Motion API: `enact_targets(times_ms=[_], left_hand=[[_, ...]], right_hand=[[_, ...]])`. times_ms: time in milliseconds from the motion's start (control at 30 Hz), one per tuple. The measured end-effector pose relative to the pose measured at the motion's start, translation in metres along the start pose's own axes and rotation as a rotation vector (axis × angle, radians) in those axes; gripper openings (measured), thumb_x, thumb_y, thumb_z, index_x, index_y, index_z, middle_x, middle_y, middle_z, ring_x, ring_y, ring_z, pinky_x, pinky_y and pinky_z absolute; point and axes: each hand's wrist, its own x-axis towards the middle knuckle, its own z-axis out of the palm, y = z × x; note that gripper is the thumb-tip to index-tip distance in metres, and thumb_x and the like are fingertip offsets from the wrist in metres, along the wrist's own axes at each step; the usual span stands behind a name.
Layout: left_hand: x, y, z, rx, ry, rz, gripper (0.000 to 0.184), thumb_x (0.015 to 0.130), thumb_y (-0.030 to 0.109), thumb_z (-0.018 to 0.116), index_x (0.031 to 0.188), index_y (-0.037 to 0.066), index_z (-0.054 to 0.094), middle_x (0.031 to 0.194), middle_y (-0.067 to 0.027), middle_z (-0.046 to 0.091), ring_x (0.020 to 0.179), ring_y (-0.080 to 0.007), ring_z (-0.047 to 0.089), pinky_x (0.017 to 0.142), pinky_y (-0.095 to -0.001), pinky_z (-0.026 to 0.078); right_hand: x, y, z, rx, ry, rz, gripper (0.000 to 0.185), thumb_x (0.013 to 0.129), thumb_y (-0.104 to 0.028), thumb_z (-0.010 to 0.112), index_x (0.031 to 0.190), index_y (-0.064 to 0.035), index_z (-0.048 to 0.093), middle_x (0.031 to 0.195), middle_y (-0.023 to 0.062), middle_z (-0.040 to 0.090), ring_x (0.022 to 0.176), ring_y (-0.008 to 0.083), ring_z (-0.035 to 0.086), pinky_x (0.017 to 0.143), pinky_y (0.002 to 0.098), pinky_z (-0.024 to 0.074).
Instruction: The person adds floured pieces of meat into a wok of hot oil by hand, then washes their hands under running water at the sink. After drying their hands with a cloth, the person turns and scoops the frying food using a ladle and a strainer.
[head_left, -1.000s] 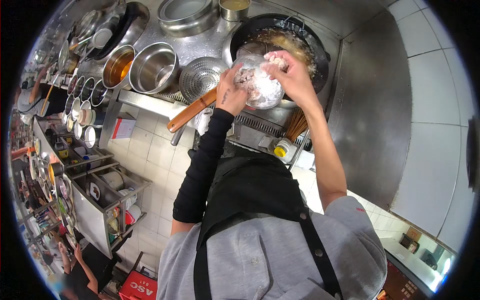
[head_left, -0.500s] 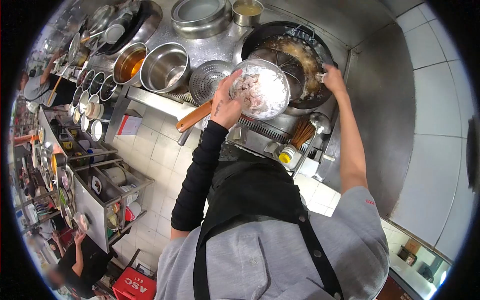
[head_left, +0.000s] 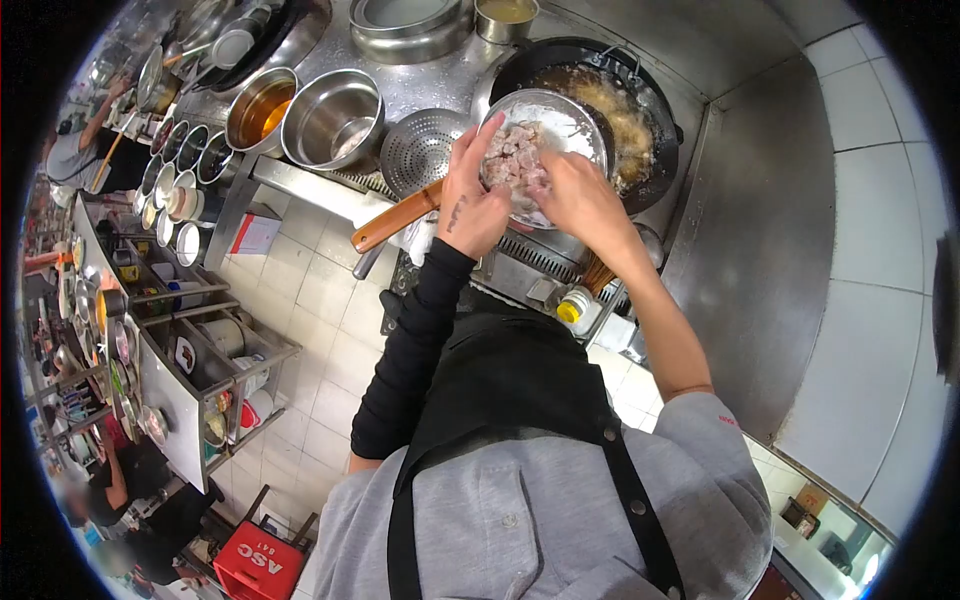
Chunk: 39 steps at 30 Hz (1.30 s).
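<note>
My left hand [head_left: 474, 192] grips the near left rim of a metal bowl [head_left: 603, 140], which is tilted over the near side of the wok. Inside the bowl are floured chunks of raw meat [head_left: 515, 152] and loose white flour [head_left: 560, 122]. My right hand [head_left: 583, 203] reaches into the bowl, its fingers closed on pieces of meat; the fingertips are partly hidden. Behind the bowl, the black wok [head_left: 655, 105] holds bubbling oil with pale bits frying. A wooden handle [head_left: 398, 217] runs beneath my left hand; its far end is hidden.
A perforated ladle [head_left: 420, 152], a steel pot [head_left: 332, 118] and a pot of orange liquid [head_left: 262, 110] stand left of the wok. A yellow-capped container [head_left: 573, 305] sits at the front edge. A steel wall [head_left: 745, 220] bounds the right. Other people work at far left.
My right hand has moved from over the wok's right side, left into the bowl. The bowl has shifted slightly right and tilted, with the meat more exposed.
</note>
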Motion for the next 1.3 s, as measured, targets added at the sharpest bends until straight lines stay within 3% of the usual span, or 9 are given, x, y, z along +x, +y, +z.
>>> enact_targets(times_ms=[267, 367, 500, 667, 767, 967, 1100, 1200, 1300], left_hand=[[0.000, -0.008, -0.001, 0.044, -0.019, -0.045, 0.077, 0.075, -0.006, 0.057, 0.149, 0.014, 0.051, 0.147, -0.0307, 0.042, 0.134, -0.0464, 0.049, 0.113, -0.0440, 0.040], [0.000, -0.010, 0.005, 0.024, -0.047, -0.052, 0.078, 0.075, -0.006, 0.057, 0.149, 0.014, 0.050, 0.146, -0.0302, 0.043, 0.134, -0.0463, 0.049, 0.113, -0.0447, 0.040], [0.004, 0.002, 0.016, -0.041, -0.064, -0.094, 0.078, 0.073, -0.009, 0.052, 0.148, 0.012, 0.053, 0.144, -0.0233, 0.049, 0.133, -0.0398, 0.050, 0.114, -0.0411, 0.039], [0.011, 0.000, 0.019, 0.072, -0.072, 0.017, 0.077, 0.074, -0.008, 0.056, 0.148, 0.012, 0.051, 0.143, -0.0270, 0.047, 0.133, -0.0446, 0.049, 0.113, -0.0440, 0.040], [0.014, 0.001, 0.019, 0.071, -0.078, 0.021, 0.077, 0.074, -0.007, 0.058, 0.148, 0.013, 0.050, 0.143, -0.0283, 0.045, 0.132, -0.0463, 0.050, 0.112, -0.0455, 0.042], [0.017, 0.000, 0.019, 0.075, -0.071, 0.018, 0.076, 0.073, -0.008, 0.055, 0.147, 0.011, 0.052, 0.142, -0.0250, 0.050, 0.132, -0.0414, 0.052, 0.110, -0.0410, 0.042], [0.018, -0.002, 0.024, 0.080, -0.042, 0.021, 0.074, 0.073, -0.008, 0.054, 0.145, 0.011, 0.056, 0.141, -0.0233, 0.052, 0.130, -0.0382, 0.054, 0.107, -0.0381, 0.044], [0.022, -0.006, 0.027, 0.026, -0.093, -0.041, 0.062, 0.076, -0.005, 0.057, 0.137, 0.007, 0.060, 0.138, -0.0302, 0.051, 0.137, -0.0460, 0.045, 0.114, -0.0485, 0.039], [0.025, -0.016, 0.037, -0.065, -0.038, -0.062, 0.044, 0.078, -0.003, 0.057, 0.120, 0.004, 0.069, 0.129, -0.0306, 0.058, 0.134, -0.0469, 0.048, 0.112, -0.0484, 0.041]], right_hand=[[0.011, 0.028, -0.012, 0.544, 0.229, 0.176, 0.036, 0.086, -0.012, 0.076, 0.115, 0.0021, 0.059, 0.099, 0.0217, 0.069, 0.087, 0.0359, 0.067, 0.081, 0.0411, 0.0510], [0.020, 0.042, 0.008, 0.665, 0.361, 0.063, 0.035, 0.086, -0.015, 0.078, 0.114, 0.0010, 0.063, 0.098, 0.0211, 0.069, 0.083, 0.0321, 0.067, 0.077, 0.0404, 0.0509], [0.023, 0.043, 0.011, 0.526, 0.381, 0.057, 0.033, 0.086, -0.021, 0.081, 0.107, 0.0007, 0.069, 0.098, 0.0197, 0.070, 0.079, 0.0300, 0.066, 0.075, 0.0399, 0.0507], [0.022, 0.033, 0.007, 0.425, 0.437, 0.098, 0.035, 0.085, -0.027, 0.083, 0.100, 0.0011, 0.069, 0.092, 0.0168, 0.070, 0.072, 0.0290, 0.063, 0.072, 0.0401, 0.0503], [0.021, 0.031, 0.008, 0.612, 0.282, 0.255, 0.030, 0.084, -0.022, 0.082, 0.097, 0.0012, 0.069, 0.093, 0.0173, 0.071, 0.075, 0.0310, 0.065, 0.074, 0.0402, 0.0509], [0.015, 0.032, 0.009, 0.529, 0.415, -0.039, 0.017, 0.084, -0.005, 0.071, 0.100, 0.0002, 0.071, 0.096, 0.0184, 0.073, 0.085, 0.0370, 0.070, 0.079, 0.0406, 0.0524], [0.009, 0.022, 0.005, 0.503, 0.324, 0.048, 0.017, 0.085, -0.005, 0.069, 0.101, -0.0005, 0.071, 0.092, 0.0184, 0.072, 0.081, 0.0343, 0.070, 0.076, 0.0399, 0.0524], [0.007, 0.004, -0.008, 0.490, 0.221, 0.149, 0.020, 0.085, -0.007, 0.071, 0.104, -0.0012, 0.072, 0.092, 0.0178, 0.072, 0.079, 0.0296, 0.070, 0.075, 0.0391, 0.0525], [0.009, 0.005, -0.007, 0.469, 0.181, 0.178, 0.022, 0.086, -0.011, 0.074, 0.107, -0.0017, 0.072, 0.090, 0.0165, 0.073, 0.076, 0.0253, 0.070, 0.073, 0.0377, 0.0528]])
